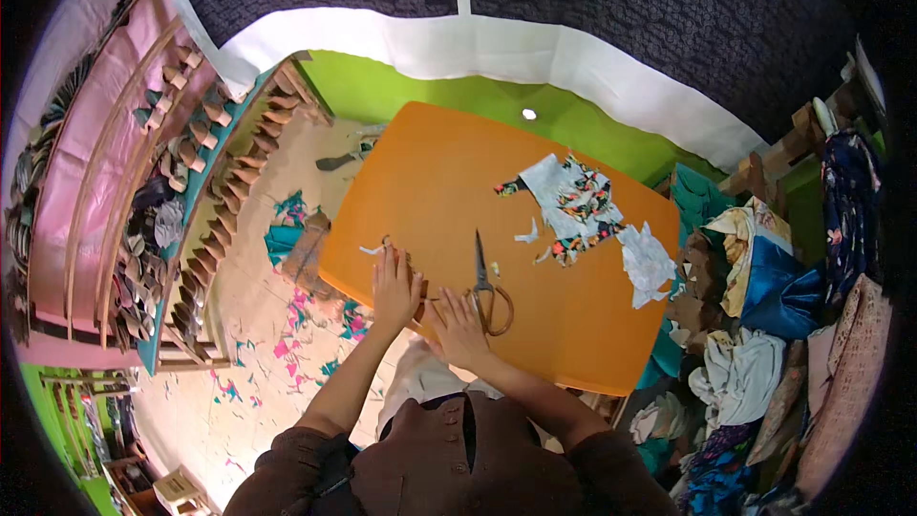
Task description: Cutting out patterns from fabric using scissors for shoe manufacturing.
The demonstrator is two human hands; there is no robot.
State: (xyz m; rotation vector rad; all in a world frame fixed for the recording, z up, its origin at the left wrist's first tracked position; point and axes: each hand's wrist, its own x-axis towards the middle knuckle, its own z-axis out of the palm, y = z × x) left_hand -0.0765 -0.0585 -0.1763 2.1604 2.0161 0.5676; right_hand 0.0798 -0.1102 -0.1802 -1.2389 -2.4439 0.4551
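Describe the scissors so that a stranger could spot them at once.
On the big orange table, find the person's right hand at the near edge. Just to the right of it lie the scissors, tip pointing away from the person. Their long dark blades and brown loop handles set them apart from the pale and floral fabric scraps farther right.

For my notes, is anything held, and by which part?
No grip is visible: left hand and right hand lie flat near brown-handled metal scissors; anything beneath cannot be told.
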